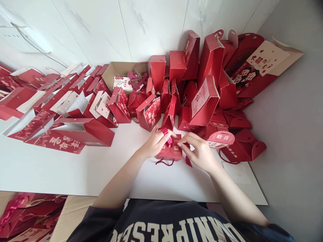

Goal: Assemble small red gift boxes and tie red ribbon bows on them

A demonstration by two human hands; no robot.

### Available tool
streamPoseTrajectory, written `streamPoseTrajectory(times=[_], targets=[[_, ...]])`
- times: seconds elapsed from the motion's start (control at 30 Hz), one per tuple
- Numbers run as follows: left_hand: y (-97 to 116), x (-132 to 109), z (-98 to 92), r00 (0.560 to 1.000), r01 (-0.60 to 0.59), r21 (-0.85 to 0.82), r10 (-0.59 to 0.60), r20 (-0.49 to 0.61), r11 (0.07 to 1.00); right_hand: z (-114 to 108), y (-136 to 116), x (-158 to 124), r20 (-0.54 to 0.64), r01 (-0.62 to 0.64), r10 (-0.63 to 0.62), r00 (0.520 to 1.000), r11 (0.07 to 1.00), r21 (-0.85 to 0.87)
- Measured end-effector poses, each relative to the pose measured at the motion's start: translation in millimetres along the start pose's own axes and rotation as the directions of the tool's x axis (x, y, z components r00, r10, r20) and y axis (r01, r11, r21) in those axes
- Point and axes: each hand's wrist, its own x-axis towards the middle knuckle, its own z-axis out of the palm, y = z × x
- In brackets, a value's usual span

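Note:
A small red gift box (169,155) with pale lettering stands on the white table in front of me. A dark red cord handle (165,163) hangs from its near side. Over its top, my left hand (156,143) is closed on a bright pink-red ribbon (166,133) looped at the fingers. Thumb and forefinger of my right hand (198,150) pinch at the box's right top edge, where the ribbon seems to run. A dark red ribbon tail (188,162) hangs beside the box, below those fingers.
Rows of red paper bags (75,134) stand on the left of the table (121,168). An open cardboard box (107,75) with tags and ribbons sits by the wall. More red boxes (205,101) crowd the right. Below the table's front edge lie red bags (32,215).

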Motion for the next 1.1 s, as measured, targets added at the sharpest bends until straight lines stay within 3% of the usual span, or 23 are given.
streamPoseTrajectory(times=[0.17, 0.3, 0.57, 0.87, 1.1], targets=[[5, 1, -4.3, 0.999, 0.02, 0.009, -0.02, 0.031, 1.0, 3, -2, -8, 0.076, 0.155, -0.147, 0.986, 0.982, -0.106], [5, 2, -4.2, 1.0, 0.008, 0.024, -0.009, 0.029, 1.0, 9, -3, -9, 0.123, 0.317, -0.295, 0.948, 0.919, -0.234], [-3, 0, -3.9, 1.0, 0.021, -0.011, -0.021, 0.01, 1.0, 16, -2, -12, 0.134, 0.499, -0.482, 0.866, 0.808, -0.314], [-7, 0, -5.7, 1.0, -0.001, -0.017, 0.001, 0.014, 1.0, 21, -1, -15, 0.109, 0.47, -0.465, 0.878, 0.801, -0.371], [-6, -3, -9.4, 0.996, -0.086, -0.045, 0.088, 0.034, 0.995, 16, -3, -15, 0.112, 0.418, -0.403, 0.908, 0.881, -0.223]])
